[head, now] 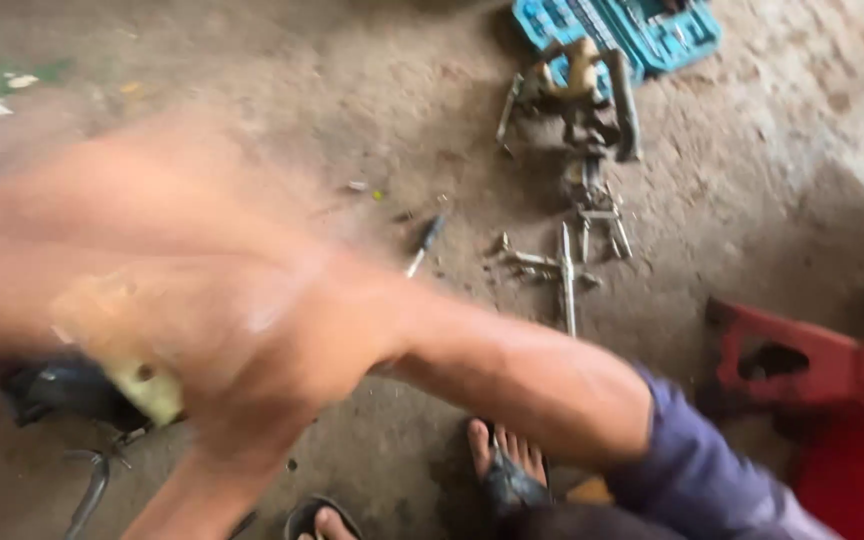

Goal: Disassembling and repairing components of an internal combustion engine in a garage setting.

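Yellowish part (137, 375), blurred, near left over the floor (372, 120), beside my right hand (252, 350); grip cannot be told. Left hand lost in blur. Scattered tools (567, 255) lie far right

Far edge: a tool case (642, 30) lies on the floor (752, 180) at the top, right of centre.
Before the case: a puller-like metal tool (582, 95) touches its near edge.
Nearer still: loose metal parts (567, 265) lie below that tool, with a screwdriver (424, 245) to their left.
Right side: a low stool (802, 365) stands near the bottom edge.
Bottom centre: a sandalled foot (507, 470), left of the stool.
Left: blurred arms cross over a dark part (57, 390) on the floor.
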